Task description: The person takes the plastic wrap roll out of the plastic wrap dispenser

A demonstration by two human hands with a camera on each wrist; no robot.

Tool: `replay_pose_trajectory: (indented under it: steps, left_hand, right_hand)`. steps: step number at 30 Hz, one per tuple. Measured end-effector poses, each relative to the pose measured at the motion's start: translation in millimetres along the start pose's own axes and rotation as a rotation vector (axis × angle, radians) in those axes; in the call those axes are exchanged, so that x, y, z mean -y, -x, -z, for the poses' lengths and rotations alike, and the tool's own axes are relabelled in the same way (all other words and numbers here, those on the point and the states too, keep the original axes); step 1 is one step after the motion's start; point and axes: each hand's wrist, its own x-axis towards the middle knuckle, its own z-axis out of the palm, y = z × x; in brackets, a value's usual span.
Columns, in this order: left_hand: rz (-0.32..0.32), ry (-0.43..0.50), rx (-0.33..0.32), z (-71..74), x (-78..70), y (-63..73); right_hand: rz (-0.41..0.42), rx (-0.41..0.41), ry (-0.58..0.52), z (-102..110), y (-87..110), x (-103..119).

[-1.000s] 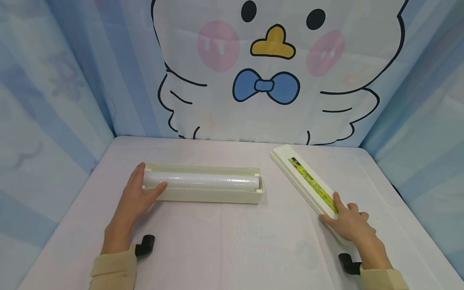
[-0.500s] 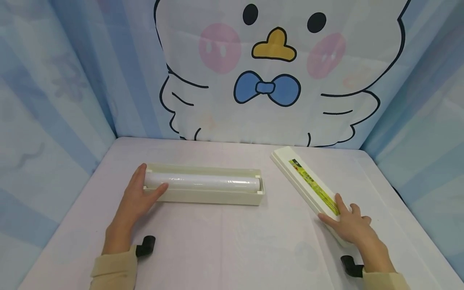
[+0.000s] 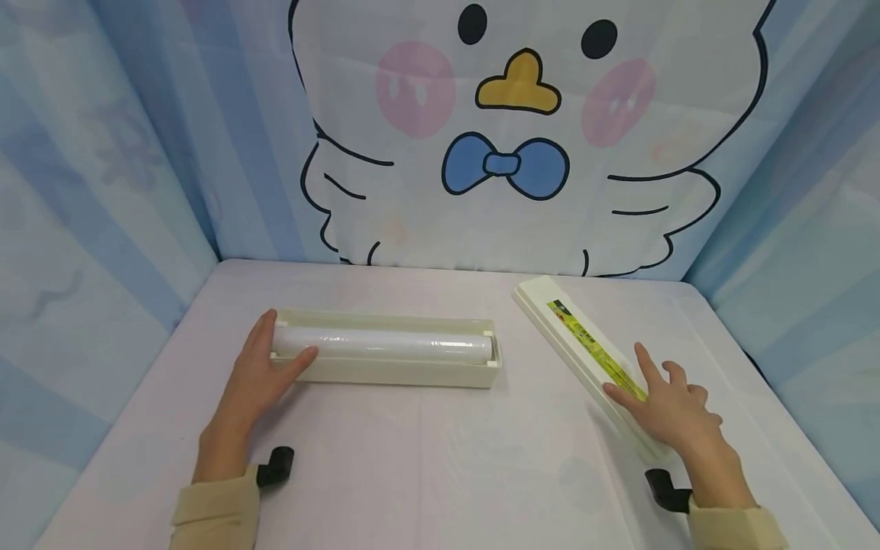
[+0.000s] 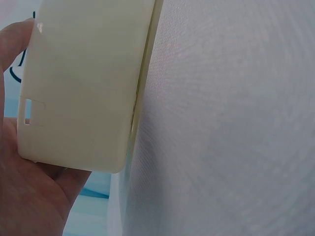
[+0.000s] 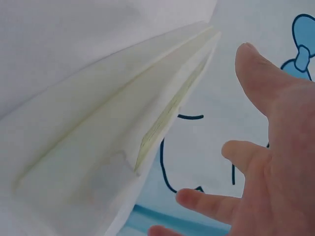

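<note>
A cream-white cling film box (image 3: 402, 373) lies lengthwise on the table, its top off and a shiny roll of cling film (image 3: 385, 345) inside. My left hand (image 3: 256, 382) grips its left end, thumb at the front wall and fingers at the back. In the left wrist view the end wall (image 4: 83, 83), with a small slot, sits between thumb and fingers. To the right, the long white lid (image 3: 543, 305) with a yellow-green label lies slanted. Over its near end hovers my right hand (image 3: 681, 412), fingers spread. The right wrist view shows a gap between those fingers (image 5: 256, 73) and the lid.
A white cloth covers the table (image 3: 440, 473). Behind it hangs a curtain (image 3: 509, 229) with a cartoon bird, and blue curtains close off both sides. A black mount (image 3: 275, 466) sticks out at the left sleeve, another at the right.
My right hand has come off the lid; its fingers, which lay on the label end, have lifted and spread. The left hand, box and lid stay where they were.
</note>
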Motion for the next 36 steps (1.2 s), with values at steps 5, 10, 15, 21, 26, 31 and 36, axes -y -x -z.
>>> replay_pose_trajectory:
  steps: [5, 10, 15, 21, 26, 31, 36]
  left_hand:
    - [0.0, 0.004, -0.002, -0.2, 1.0, 0.5]
    - [-0.003, 0.011, -0.008, -0.9, 1.2, 0.3]
    - [-0.017, 0.016, -0.021, -1.0, 1.6, 0.6]
    - [-0.016, 0.017, -0.022, -0.8, 1.7, 1.3]
    - [-0.019, 0.015, -0.017, -0.6, 2.4, 1.1]
    - [-0.023, 0.018, -0.021, -1.1, 3.8, 0.4]
    - [-0.017, 0.018, -0.015, -1.6, 3.8, 0.7]
  right_hand:
    - [0.045, -0.062, 0.001, 2, 1.2, 8]
    - [0.104, -0.135, 0.006, 1, 1.2, 17]
    - [0.168, -0.204, 0.001, 1, 0.8, 30]
    - [0.224, -0.233, -0.029, 4, -1.0, 50]
    - [0.266, -0.239, -0.047, 6, -3.0, 64]
    - [0.307, -0.239, -0.064, 5, -6.4, 77]
    - [0.384, -0.258, -0.094, 3, -8.0, 88]
